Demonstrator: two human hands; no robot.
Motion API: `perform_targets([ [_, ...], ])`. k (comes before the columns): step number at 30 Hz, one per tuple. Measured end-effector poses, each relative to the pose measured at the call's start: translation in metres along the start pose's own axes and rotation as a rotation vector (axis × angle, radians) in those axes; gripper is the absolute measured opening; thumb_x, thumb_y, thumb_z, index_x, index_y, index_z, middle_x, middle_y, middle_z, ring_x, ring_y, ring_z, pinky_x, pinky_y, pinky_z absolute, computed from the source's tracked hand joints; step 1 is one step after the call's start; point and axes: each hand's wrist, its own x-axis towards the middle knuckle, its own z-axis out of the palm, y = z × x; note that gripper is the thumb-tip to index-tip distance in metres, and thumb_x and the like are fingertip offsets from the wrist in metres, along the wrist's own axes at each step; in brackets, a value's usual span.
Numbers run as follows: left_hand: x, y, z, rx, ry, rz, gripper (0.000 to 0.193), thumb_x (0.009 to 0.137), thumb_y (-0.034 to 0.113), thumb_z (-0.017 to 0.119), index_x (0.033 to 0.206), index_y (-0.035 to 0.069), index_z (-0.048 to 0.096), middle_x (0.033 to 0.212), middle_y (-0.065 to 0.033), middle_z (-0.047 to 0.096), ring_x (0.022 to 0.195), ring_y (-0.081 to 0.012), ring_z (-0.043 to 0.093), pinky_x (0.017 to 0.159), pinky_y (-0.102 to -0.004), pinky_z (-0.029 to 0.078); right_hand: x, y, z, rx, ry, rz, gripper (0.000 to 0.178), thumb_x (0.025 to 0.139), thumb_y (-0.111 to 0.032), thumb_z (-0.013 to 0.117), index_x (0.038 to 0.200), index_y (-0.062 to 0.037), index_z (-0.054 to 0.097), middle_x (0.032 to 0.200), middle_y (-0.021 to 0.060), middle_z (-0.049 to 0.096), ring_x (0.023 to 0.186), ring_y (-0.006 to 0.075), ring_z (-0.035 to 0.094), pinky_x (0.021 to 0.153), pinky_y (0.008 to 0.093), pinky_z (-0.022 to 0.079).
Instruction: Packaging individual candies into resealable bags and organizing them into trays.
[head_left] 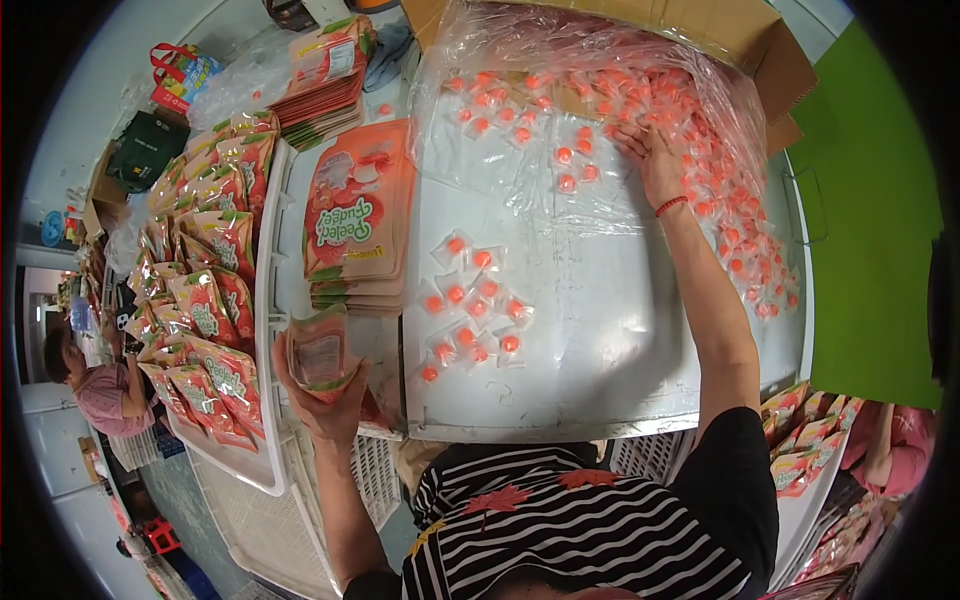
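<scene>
My left hand is wrapped round a pink stand-up pouch, held upright with its mouth gaping upward, at the table's left side. What lies inside the pouch I cannot make out. Far right, my right hand reaches to the edge of a big heap of small clear-wrapped orange candies, its fingers stretched out and apart over them. A small group of the same candies lies loose on the metal tabletop, between my hands. Just beyond the left hand rests a stack of flat pink pouches.
Clear plastic film spreads under the candies from a cardboard box at the back. On the left, a white tray holds rows of filled pouches. Another pouch stack stands behind. People work at both sides.
</scene>
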Motion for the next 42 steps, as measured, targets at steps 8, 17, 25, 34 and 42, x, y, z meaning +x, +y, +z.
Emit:
perform_targets([
  [8,0.000,-0.001,0.000,-0.032,0.004,-0.013,0.100,0.057,0.003,0.085,0.138,-0.001,0.026,0.130,-0.0174,0.043,0.118,-0.0283,0.046,0.101,-0.0359,0.036,0.004,0.020,0.017,-1.157,-0.016,-0.578,0.036,0.096,-0.031,0.041,0.109,-0.0023,0.058,0.099,0.0195,0.063,0.091,0.0344,0.062,0.080,0.0384,0.048],
  [17,0.004,0.004,0.002,-0.018,-0.018,-0.030,0.100,0.057,0.003,0.084,0.139,0.000,0.025,0.131,-0.0172,0.043,0.119,-0.0287,0.045,0.102,-0.0365,0.036,0.003,0.025,0.035,-1.162,-0.417,-0.765,0.044,0.085,-0.041,0.057,0.117,-0.0113,0.058,0.123,0.0178,0.054,0.115,0.0351,0.049,0.097,0.0434,0.037],
  [25,-0.001,0.006,-0.004,-0.052,-0.026,-0.023,0.102,0.056,0.003,0.084,0.139,0.001,0.024,0.132,-0.0176,0.041,0.119,-0.0292,0.046,0.100,-0.0372,0.038,-0.099,0.029,0.068,-1.376,-0.532,-0.819,0.050,0.080,-0.045,0.061,0.116,-0.0114,0.056,0.128,0.0170,0.046,0.119,0.0389,0.040,0.099,0.0503,0.031],
  [34,0.004,0.020,0.021,-0.226,-0.042,0.070,0.098,0.057,0.009,0.085,0.136,-0.001,0.029,0.126,-0.0162,0.048,0.113,-0.0314,0.051,0.096,-0.0378,0.042,-0.175,0.032,0.082,-1.334,-0.446,-0.927,0.022,0.077,-0.021,0.066,0.095,-0.0116,0.062,0.105,0.0078,0.056,0.096,0.0299,0.053,0.081,0.0426,0.043],
  [42,0.026,0.043,0.045,-0.100,-0.186,0.215,0.095,0.057,0.023,0.083,0.135,0.003,0.033,0.126,-0.0191,0.047,0.115,-0.0370,0.045,0.097,-0.0452,0.037,-0.162,0.006,0.115,-0.368,-0.141,-0.153,0.020,0.088,-0.023,0.057,0.075,-0.0079,0.056,0.072,0.0015,0.053,0.059,0.0166,0.049,0.052,0.0297,0.043],
])
